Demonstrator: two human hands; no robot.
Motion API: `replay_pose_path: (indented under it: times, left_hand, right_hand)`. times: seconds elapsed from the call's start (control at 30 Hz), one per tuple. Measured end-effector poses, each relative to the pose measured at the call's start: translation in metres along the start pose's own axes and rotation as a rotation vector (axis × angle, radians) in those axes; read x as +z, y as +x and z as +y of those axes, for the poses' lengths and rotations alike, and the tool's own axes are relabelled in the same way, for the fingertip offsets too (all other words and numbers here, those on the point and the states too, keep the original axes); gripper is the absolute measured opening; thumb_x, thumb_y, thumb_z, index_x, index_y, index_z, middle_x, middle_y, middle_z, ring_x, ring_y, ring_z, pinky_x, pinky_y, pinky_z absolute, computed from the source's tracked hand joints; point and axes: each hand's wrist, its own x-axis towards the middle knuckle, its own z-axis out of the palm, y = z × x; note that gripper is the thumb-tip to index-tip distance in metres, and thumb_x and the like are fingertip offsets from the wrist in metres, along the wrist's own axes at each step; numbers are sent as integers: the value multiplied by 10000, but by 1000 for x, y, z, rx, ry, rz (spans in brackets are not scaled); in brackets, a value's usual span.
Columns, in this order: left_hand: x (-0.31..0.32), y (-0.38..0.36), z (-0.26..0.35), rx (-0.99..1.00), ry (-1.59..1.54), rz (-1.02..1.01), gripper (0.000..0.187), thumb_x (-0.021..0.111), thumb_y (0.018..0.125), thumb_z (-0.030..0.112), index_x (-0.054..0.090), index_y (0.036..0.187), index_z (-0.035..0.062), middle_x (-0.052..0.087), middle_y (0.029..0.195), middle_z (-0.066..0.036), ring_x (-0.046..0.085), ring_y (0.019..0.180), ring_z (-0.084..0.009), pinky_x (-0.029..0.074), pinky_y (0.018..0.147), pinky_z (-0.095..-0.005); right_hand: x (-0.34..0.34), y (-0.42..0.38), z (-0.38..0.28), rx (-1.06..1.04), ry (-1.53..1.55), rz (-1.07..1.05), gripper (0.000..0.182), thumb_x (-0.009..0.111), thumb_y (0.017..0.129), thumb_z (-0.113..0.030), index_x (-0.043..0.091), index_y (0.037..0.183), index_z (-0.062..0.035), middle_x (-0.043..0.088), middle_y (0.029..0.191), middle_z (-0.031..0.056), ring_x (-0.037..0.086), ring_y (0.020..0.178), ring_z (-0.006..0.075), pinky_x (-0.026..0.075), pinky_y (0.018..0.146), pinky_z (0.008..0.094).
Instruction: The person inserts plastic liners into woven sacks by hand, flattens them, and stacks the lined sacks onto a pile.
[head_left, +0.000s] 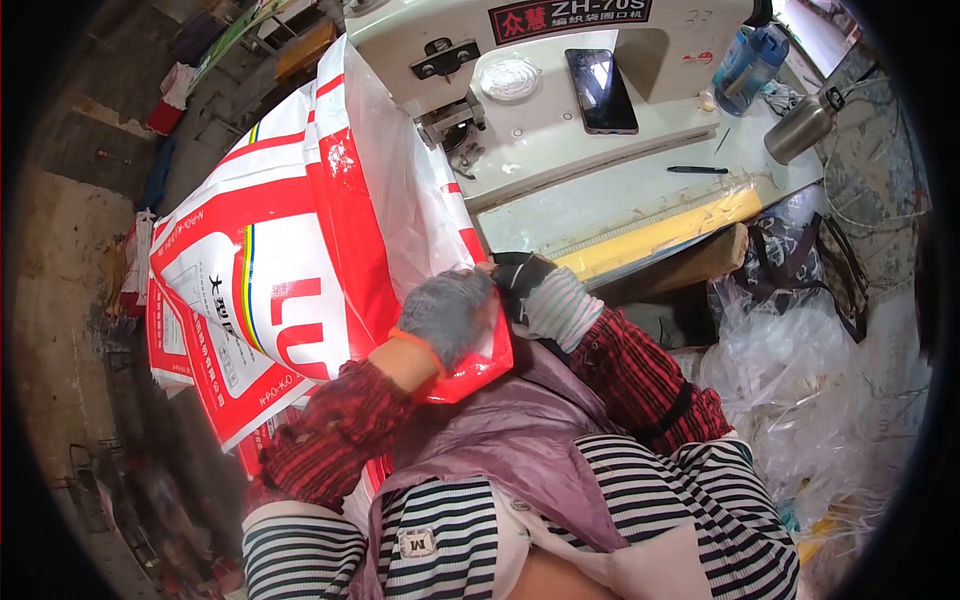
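Observation:
A large red and white woven plastic sack [300,230] with printed lettering lies over my lap and up against the sewing machine [640,40]. Its clear inner lining shows along the opened mouth. In a grey glove with an orange cuff, my left hand [445,315] is closed on the near edge of the sack. My right hand [548,300], in a striped glove with dark fingers, meets it there and pinches the same edge. The fingertips of both hands touch or nearly touch; exactly what lies between them is partly hidden.
On the machine bed lie a phone [601,92] and a round white coil [510,78]. A pen [697,170], a blue bottle [750,70] and a steel flask [803,126] are to the right. Yellow tape [660,235] lines the table edge. Clear plastic [790,380] is heaped at right.

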Motion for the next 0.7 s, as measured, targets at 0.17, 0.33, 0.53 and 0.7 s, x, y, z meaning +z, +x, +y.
replay_pose_path:
  times: [0.17, 0.33, 0.53, 0.7]
  left_hand:
    - [-51, 0, 45, 118, 238, -585, 413, 466, 861, 435, 596, 878, 43, 612, 849, -197, 593, 800, -364, 463, 704, -424]
    - [-41, -12, 54, 370, 375, -917, 268, 537, 793, 309, 654, 892, 90, 639, 757, -123, 623, 724, -312, 472, 604, -407]
    - [-42, 38, 46, 153, 719, -789, 182, 694, 597, 152, 712, 774, 112, 680, 781, -88, 658, 740, -272, 506, 592, -390]
    - [-43, 69, -7, 77, 680, -693, 240, 611, 683, 208, 679, 849, 48, 666, 823, -145, 651, 764, -306, 508, 635, -424]
  right_hand:
    - [13, -1, 3, -151, -325, -69, 344, 572, 754, -149, 604, 1092, -94, 605, 972, 154, 587, 873, 331, 478, 746, 388]
    - [59, 6, 45, 513, 56, 17, 424, 606, 769, -423, 596, 937, -34, 616, 862, 200, 583, 861, 386, 464, 744, 420]
    - [26, 60, 40, 473, -13, -215, 401, 617, 749, -338, 599, 983, -12, 640, 844, 187, 612, 808, 340, 469, 725, 378]
    - [12, 89, 49, 78, -243, -187, 329, 604, 760, -306, 609, 958, -44, 637, 846, 181, 612, 840, 304, 463, 747, 360]
